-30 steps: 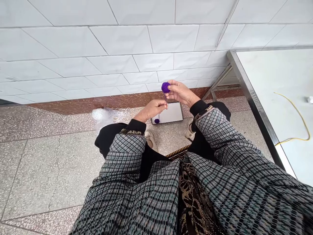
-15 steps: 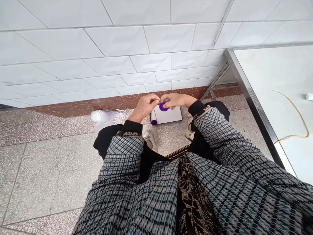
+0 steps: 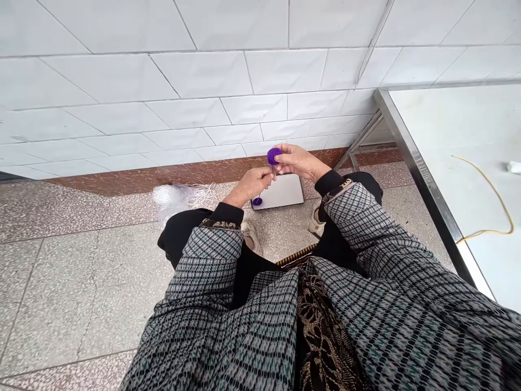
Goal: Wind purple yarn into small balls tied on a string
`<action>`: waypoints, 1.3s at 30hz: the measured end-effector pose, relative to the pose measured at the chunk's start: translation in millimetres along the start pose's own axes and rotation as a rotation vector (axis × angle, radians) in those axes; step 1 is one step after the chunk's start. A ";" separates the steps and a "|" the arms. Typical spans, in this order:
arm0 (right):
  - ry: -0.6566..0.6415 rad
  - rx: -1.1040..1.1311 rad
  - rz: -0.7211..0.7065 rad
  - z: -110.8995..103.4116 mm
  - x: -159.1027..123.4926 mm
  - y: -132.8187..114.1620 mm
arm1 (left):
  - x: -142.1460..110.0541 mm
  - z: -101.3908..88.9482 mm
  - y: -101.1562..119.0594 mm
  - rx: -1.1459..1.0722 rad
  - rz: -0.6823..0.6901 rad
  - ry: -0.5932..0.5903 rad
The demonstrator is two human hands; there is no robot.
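Note:
Between thumb and fingers my right hand holds a small ball of purple yarn. My left hand is closed in a pinch just below and left of that ball, on the purple yarn strand. From the pinch the strand runs down toward a second purple yarn piece. That piece rests at the left end of a white-topped box or tray with dark edges, on the floor between my feet. My right hand's lower fingers are close to my left fingertips; whether they touch I cannot tell.
White yarn in clear plastic lies on the speckled floor left of my knee. To the right stands a metal-edged table bearing a yellow cord and a small white object. A tiled wall rises ahead.
My right hand has raised and turned the yarn ball. My left hand has shifted right and slightly down, now below the ball. The purple piece on the box looks rounder.

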State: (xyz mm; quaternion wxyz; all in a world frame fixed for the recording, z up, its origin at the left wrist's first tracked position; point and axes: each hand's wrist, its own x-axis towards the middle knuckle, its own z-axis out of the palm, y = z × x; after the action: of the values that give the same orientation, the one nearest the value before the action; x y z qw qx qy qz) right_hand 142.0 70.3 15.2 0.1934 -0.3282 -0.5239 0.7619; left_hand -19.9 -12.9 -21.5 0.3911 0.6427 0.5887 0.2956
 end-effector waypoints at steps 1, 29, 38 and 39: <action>0.041 -0.036 -0.014 0.1 2.1 1.4 | -0.9 1.6 1.4 0.003 0.010 -0.053; -0.081 -0.503 0.022 -10.4 7.2 19.1 | -9.0 -18.0 11.5 0.030 0.084 0.092; -0.084 0.127 -0.074 -1.3 -0.7 -2.3 | -4.1 -13.6 6.0 0.081 0.001 0.165; -0.013 0.132 -0.093 -1.7 1.8 -1.1 | -5.1 -11.8 8.4 0.086 0.033 0.088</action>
State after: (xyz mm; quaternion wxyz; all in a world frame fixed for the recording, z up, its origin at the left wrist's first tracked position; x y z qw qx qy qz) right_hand 141.8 73.0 15.2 0.2465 -0.2848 -0.4884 0.7871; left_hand -26.1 -16.2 -7.8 0.3319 0.6550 0.6067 0.3045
